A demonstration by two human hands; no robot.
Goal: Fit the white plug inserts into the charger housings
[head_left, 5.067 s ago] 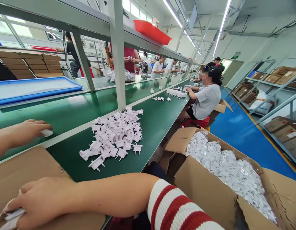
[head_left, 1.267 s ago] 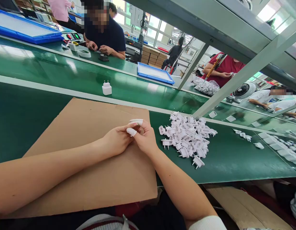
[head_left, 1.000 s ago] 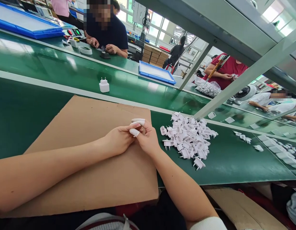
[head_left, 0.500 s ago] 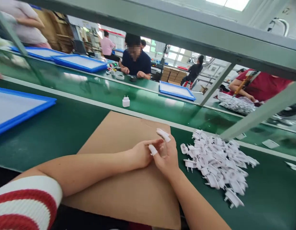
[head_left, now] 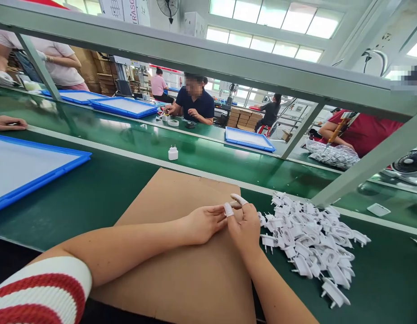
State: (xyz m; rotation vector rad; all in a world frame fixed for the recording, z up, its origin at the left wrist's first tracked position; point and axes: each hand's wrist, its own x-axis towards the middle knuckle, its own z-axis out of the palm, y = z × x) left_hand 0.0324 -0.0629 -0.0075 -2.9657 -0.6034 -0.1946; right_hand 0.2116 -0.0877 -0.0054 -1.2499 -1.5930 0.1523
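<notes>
My left hand (head_left: 205, 223) lies over the cardboard sheet (head_left: 181, 279), its fingers stretched to the right and their tips touching my right hand (head_left: 246, 227). White finger covers are on the thumb and index finger of the right hand. Those two digits are apart, with the left fingertips close by and partly hidden. No object shows in either hand. Just right of my right hand lies a heap of white plastic plug parts (head_left: 310, 238) with pins. One white plug adapter (head_left: 173, 153) stands upright, pins up, on the green belt (head_left: 211, 158) beyond the cardboard.
A blue-rimmed tray (head_left: 36, 166) sits at left, near another person's hand (head_left: 9, 123). A slanted metal post (head_left: 364, 162) rises behind the heap, and a metal beam (head_left: 201, 58) spans overhead. Co-workers sit and stand across the belt, beside more blue-rimmed trays (head_left: 124, 108).
The view has tilted up. My hands have shifted slightly right, and the right thumb has come closer to the index finger. The adapter sits farther left relative to the cardboard.
</notes>
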